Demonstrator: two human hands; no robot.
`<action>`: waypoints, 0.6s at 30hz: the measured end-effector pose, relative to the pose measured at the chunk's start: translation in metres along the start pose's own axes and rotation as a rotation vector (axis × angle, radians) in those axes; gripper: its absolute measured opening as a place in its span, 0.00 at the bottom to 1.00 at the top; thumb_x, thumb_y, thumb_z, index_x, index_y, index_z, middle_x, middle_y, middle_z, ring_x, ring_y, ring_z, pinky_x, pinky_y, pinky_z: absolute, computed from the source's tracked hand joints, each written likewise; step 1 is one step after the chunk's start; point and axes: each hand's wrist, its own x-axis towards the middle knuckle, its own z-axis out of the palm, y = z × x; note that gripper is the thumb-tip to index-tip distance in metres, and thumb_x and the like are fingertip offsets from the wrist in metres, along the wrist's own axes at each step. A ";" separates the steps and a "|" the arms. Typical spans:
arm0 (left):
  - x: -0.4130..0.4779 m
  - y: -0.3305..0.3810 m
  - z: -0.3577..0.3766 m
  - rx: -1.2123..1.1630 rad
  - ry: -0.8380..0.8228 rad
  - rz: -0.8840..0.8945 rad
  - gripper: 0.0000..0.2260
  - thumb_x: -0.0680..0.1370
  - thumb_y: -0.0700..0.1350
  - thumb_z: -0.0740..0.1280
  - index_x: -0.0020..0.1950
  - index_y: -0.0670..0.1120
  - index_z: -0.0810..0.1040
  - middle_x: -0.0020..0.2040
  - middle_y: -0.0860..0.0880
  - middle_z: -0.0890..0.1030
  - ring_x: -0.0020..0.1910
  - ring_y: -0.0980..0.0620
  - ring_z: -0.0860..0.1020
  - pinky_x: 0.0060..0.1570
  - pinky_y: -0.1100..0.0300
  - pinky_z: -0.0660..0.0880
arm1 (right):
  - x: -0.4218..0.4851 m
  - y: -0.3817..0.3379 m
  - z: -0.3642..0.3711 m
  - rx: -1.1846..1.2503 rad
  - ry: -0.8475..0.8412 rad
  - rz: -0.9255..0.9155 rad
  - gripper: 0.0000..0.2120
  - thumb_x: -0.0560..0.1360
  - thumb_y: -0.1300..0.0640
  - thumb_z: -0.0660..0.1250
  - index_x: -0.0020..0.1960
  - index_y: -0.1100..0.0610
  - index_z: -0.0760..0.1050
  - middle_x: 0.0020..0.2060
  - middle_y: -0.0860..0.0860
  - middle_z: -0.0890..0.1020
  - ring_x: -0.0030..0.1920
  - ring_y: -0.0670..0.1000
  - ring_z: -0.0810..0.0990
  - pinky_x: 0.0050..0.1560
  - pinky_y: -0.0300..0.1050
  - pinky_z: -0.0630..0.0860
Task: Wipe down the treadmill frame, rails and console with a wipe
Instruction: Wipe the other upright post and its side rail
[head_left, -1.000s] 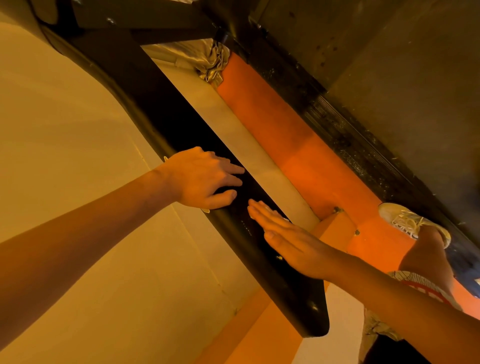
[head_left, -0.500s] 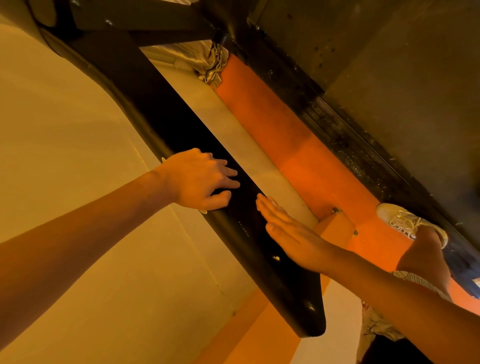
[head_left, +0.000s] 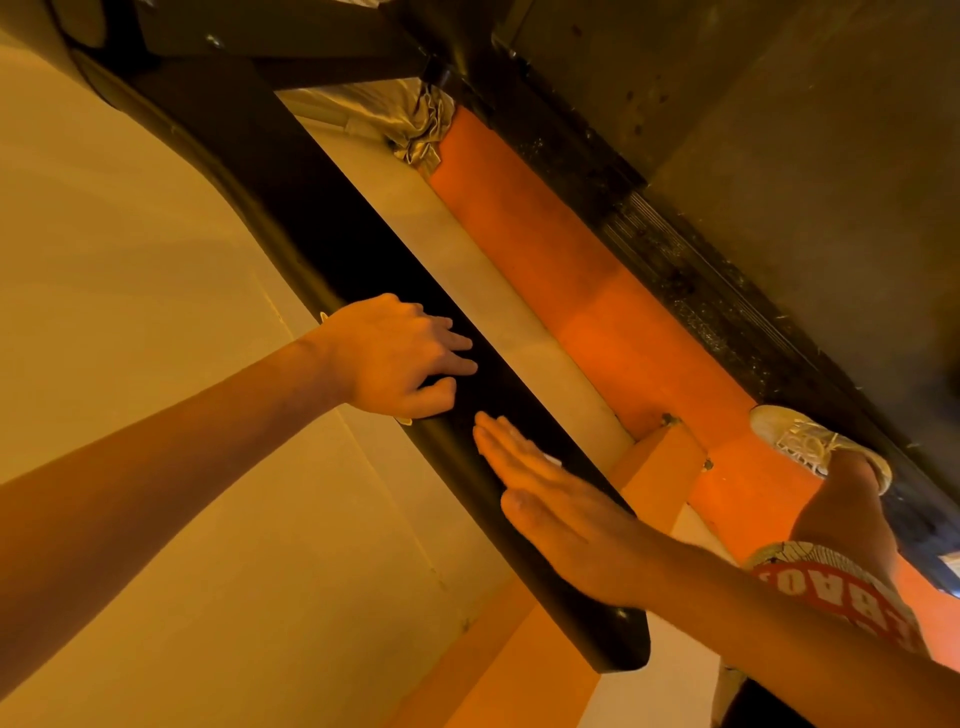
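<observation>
A black treadmill handrail (head_left: 363, 270) runs diagonally from the upper left to its free end at the lower middle. My left hand (head_left: 395, 358) lies over the rail with its fingers curved round it. It holds a pale wipe (head_left: 405, 421), and only small edges of the wipe show beneath the palm. Just below, my right hand (head_left: 561, 514) rests flat on the rail's top, fingers straight and together, a short gap from the left thumb.
A cream wall (head_left: 130, 260) is close on the left. Below the rail are an orange floor (head_left: 597, 312), a pale strip and a crumpled shiny cloth (head_left: 415, 124). The treadmill's dusty side rail (head_left: 675, 270) and belt (head_left: 831, 182) lie right, with my shoe (head_left: 810, 441).
My right hand has slid a little along the rail, up and then back towards the left hand. The left hand has barely shifted.
</observation>
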 end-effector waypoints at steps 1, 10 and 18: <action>0.000 0.000 0.000 -0.001 0.002 -0.002 0.33 0.76 0.59 0.42 0.69 0.52 0.79 0.71 0.47 0.77 0.70 0.41 0.75 0.55 0.45 0.80 | -0.003 -0.001 0.003 0.012 0.009 -0.019 0.25 0.85 0.43 0.45 0.81 0.40 0.43 0.80 0.30 0.44 0.79 0.35 0.39 0.80 0.44 0.43; 0.000 -0.001 -0.001 0.001 0.016 -0.008 0.35 0.75 0.60 0.41 0.71 0.53 0.78 0.72 0.48 0.76 0.71 0.43 0.74 0.57 0.47 0.79 | 0.011 0.000 -0.005 0.030 0.010 0.055 0.26 0.84 0.40 0.49 0.79 0.36 0.42 0.78 0.28 0.44 0.77 0.30 0.39 0.81 0.45 0.45; 0.000 -0.001 0.001 0.000 0.043 -0.019 0.34 0.76 0.60 0.41 0.70 0.54 0.79 0.71 0.50 0.77 0.71 0.46 0.75 0.55 0.47 0.80 | 0.016 0.017 -0.014 0.065 0.055 0.135 0.24 0.87 0.45 0.51 0.80 0.38 0.46 0.77 0.27 0.47 0.77 0.30 0.42 0.82 0.48 0.47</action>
